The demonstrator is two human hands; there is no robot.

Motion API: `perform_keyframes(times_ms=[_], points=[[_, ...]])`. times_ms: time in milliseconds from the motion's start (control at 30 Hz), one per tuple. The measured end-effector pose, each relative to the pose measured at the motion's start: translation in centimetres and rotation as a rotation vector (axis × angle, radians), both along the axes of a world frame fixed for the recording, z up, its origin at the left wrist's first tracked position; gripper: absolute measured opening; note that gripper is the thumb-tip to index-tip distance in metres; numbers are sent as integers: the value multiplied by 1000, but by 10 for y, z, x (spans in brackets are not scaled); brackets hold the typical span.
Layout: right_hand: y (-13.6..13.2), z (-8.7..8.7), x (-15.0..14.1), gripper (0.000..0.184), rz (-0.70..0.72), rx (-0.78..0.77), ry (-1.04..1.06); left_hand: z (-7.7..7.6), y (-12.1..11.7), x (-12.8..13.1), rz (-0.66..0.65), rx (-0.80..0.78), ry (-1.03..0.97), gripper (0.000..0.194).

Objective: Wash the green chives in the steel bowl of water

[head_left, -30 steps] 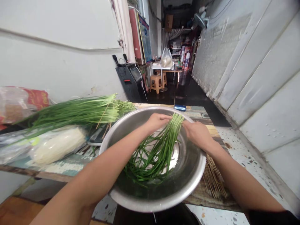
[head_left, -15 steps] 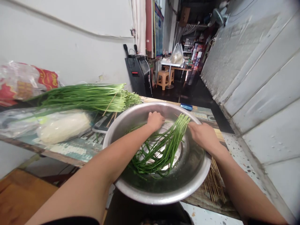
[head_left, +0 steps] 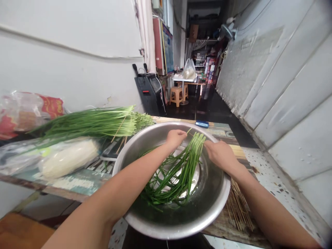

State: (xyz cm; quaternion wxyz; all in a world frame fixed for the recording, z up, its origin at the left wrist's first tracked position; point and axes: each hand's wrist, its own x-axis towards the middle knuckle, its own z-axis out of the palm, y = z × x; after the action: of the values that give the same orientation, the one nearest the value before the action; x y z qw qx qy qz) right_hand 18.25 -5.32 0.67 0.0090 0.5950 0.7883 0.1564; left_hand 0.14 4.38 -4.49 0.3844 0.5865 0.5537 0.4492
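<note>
My left hand (head_left: 176,138) is closed in a pinch on a single garlic chive, its pale end poking up past the fingertips. Opposite it, my right hand (head_left: 217,152) is closed at the side of a row of chives (head_left: 193,155), apparently on a thin skewer through their pale ends; the fingers hide most of it. The green leaves hang down and curl in a wide metal basin (head_left: 166,234). More loose chives lie at the basin's left side, partly behind my left forearm.
A big pile of chives (head_left: 95,121) lies left on the table, beside a bagged white block (head_left: 70,155) and a red-printed plastic bag (head_left: 31,110). Bamboo skewers (head_left: 238,207) lie right of the basin. A blue object (head_left: 201,124) sits behind it. Farther back stands a black speaker (head_left: 150,91).
My left hand has come up from inside the basin towards the chive ends, now with one chive pinched in it. My right hand stays beside the row. The camera view has tilted slightly upward.
</note>
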Motion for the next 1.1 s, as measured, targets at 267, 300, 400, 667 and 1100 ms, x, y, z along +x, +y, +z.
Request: perform_keyframes(times_ms=[267,300,400,667,1100], points=[[-2,2,-2,24,-17,-58,44,20,-20,8,6,-153,-304,16],[-2,2,-2,24,-16,-57,48,21,-21,7,1,-158,-313,16],[-2,2,-1,25,-24,-65,55,21,-20,5,-9,-173,-329,21],[-2,4,-1,24,-15,-56,53,17,-18,3,-11,-183,-336,25],[-2,4,-3,22,-7,-48,35,18,-20,4,-6,-157,-339,29]])
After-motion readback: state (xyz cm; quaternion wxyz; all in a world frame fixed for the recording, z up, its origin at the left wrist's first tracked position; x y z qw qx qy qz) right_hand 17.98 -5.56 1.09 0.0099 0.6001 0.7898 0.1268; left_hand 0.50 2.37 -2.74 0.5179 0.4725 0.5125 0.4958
